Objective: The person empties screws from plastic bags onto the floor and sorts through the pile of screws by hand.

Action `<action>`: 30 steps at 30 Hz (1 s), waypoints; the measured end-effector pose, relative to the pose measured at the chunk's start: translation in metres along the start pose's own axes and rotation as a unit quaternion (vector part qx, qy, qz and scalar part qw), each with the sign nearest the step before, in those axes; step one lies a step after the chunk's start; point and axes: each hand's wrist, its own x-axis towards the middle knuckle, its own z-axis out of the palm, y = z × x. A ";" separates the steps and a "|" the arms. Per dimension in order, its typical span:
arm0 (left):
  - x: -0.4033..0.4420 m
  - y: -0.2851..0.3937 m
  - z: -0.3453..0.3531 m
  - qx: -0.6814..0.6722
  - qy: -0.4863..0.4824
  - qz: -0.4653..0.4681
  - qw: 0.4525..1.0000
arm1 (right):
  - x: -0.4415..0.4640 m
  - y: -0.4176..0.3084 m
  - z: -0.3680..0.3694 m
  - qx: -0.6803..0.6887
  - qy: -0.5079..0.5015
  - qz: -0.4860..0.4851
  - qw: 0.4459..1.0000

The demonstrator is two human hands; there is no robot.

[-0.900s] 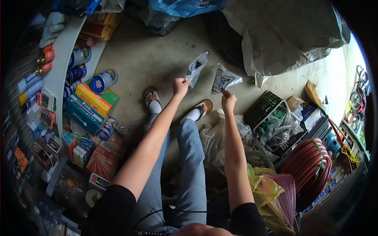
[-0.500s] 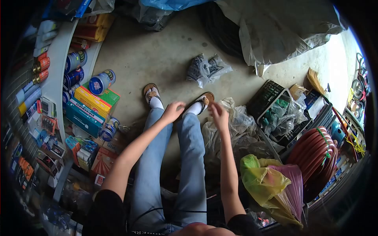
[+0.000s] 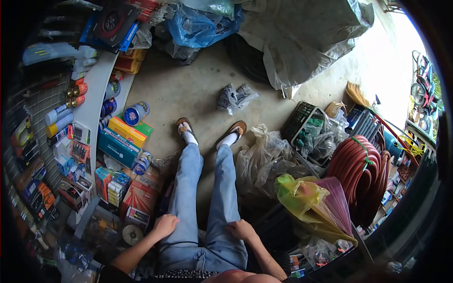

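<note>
My left hand (image 3: 165, 226) rests on my left-side thigh, on the blue jeans (image 3: 184, 203), its fingers loosely curled and pressed together. On the other thigh lies my right hand (image 3: 241, 229), fingers bent against the denim. I see no object in either hand, though the undersides are hidden. Two small clear plastic bags with dark contents, a left one (image 3: 227, 98) and a right one (image 3: 244, 95), lie side by side on the concrete floor (image 3: 188, 85), beyond my sandalled feet.
Shelves (image 3: 89, 108) with cans and boxes stand at left. A black crate (image 3: 302, 123), a coiled red hose (image 3: 354, 158) and a yellow plastic bag (image 3: 302, 195) are at right. A large grey cover (image 3: 302, 42) and a blue bag (image 3: 203, 26) lie at the top.
Both hands let go of the two bags, which now lie on the floor. My hands then came back from in front of my feet to my thighs. The view has shifted.
</note>
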 end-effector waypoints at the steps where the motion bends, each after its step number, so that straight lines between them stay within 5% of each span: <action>1: -0.012 0.000 -0.003 0.001 -0.001 -0.003 1.000 | -0.011 -0.011 -0.011 0.017 -0.009 -0.027 0.999; 6: -0.100 0.001 -0.024 -0.084 -0.050 0.035 0.995 | -0.090 -0.038 -0.021 0.035 -0.035 -0.074 0.996; 8: -0.118 0.016 -0.034 -0.109 -0.032 0.002 0.993 | -0.119 -0.037 -0.040 0.092 -0.003 0.003 0.996; 14: -0.082 0.054 -0.036 -0.034 0.071 0.025 0.997 | -0.092 -0.025 -0.047 -0.020 0.170 -0.103 0.980; 16: -0.078 0.050 -0.047 -0.091 0.038 0.015 0.995 | -0.087 -0.014 -0.048 0.068 0.239 -0.089 0.965; 18: -0.074 0.051 -0.061 -0.102 -0.014 0.030 0.994 | -0.077 0.002 -0.044 0.208 0.226 0.102 0.946; 19: -0.070 0.051 -0.069 -0.082 -0.066 0.016 0.994 | -0.073 0.003 -0.033 0.166 0.300 0.108 0.933; 24: -0.054 0.042 -0.090 -0.001 -0.067 0.053 0.996 | -0.056 -0.030 -0.036 -0.015 0.275 0.097 0.956; 26: -0.063 0.026 -0.091 -0.033 -0.104 0.034 0.993 | -0.082 -0.024 -0.036 0.081 0.261 0.007 0.962; 28: -0.069 0.008 -0.083 -0.053 -0.104 0.043 0.992 | -0.101 -0.011 -0.007 0.217 0.248 0.021 0.944; 30: -0.053 -0.018 -0.070 -0.173 -0.242 -0.003 0.955 | -0.105 -0.015 -0.002 0.224 0.213 0.042 0.950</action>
